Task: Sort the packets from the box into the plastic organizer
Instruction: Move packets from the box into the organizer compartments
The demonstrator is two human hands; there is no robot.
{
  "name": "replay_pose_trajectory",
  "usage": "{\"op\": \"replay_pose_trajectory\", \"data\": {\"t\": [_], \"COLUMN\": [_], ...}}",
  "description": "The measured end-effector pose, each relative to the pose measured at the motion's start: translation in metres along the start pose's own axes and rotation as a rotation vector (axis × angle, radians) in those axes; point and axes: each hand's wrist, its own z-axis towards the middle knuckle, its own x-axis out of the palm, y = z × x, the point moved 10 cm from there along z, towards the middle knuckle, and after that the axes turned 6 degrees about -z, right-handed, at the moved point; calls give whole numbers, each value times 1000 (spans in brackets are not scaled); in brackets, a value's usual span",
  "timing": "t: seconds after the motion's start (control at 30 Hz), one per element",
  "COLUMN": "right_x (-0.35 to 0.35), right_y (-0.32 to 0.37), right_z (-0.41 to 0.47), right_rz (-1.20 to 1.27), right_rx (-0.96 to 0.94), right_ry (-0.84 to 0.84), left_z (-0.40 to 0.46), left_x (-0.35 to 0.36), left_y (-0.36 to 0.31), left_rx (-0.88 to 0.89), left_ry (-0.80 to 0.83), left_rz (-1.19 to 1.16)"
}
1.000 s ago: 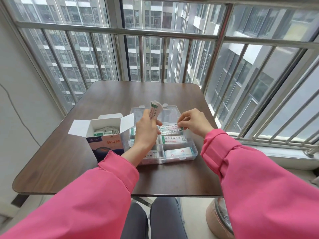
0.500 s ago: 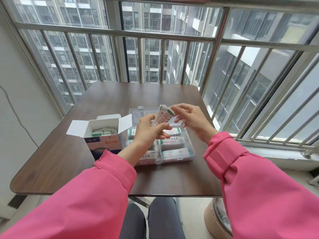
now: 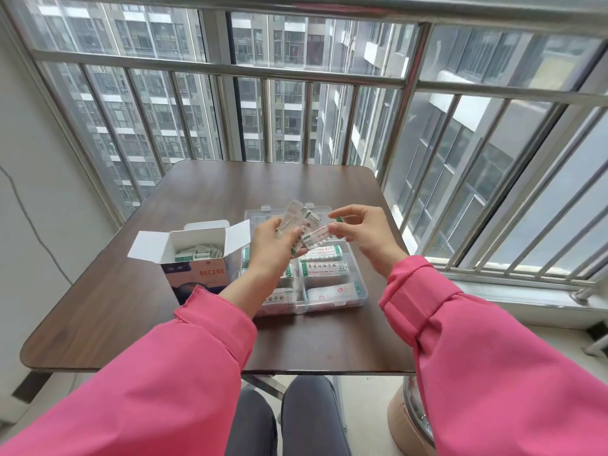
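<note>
Above the table [image 3: 131, 307], both hands' fingers [image 3: 332, 227] pinch fanned packets [image 3: 307, 230].

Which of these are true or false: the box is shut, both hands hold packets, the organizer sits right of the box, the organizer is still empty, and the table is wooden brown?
1. The box is shut. False: its flaps stand open, with packets inside.
2. The left hand and the right hand both hold packets. True.
3. The organizer sits right of the box. True.
4. The organizer is empty. False: packets lie in several compartments.
5. The table is brown. True.
</note>
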Motion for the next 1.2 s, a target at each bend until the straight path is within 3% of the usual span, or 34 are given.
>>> {"op": "replay_pose_trajectory", "data": {"t": [0.27, 0.43, 0.6, 0.8, 1.07, 1.2], "right_x": [5, 12, 12, 8, -8, -7], "right_y": [-4, -2, -10, -19, -39, -43], "right_z": [2, -1, 2, 6, 11, 16], "right_rz": [122, 119, 47, 90, 72, -81], "right_rx": [7, -1, 44, 112, 211, 205], "right_ry": [104, 130, 84, 48, -66, -111], "left_z": [7, 4, 3, 14, 17, 18], "left_x": [-15, 7, 12, 4, -8, -10], "left_y": [-2, 4, 7, 10, 3, -2], "left_rx": [33, -51, -76, -11, 69, 82], "left_ry": [-140, 34, 87, 21, -123, -146], "left_rz": [110, 92, 92, 224, 174, 194]}}
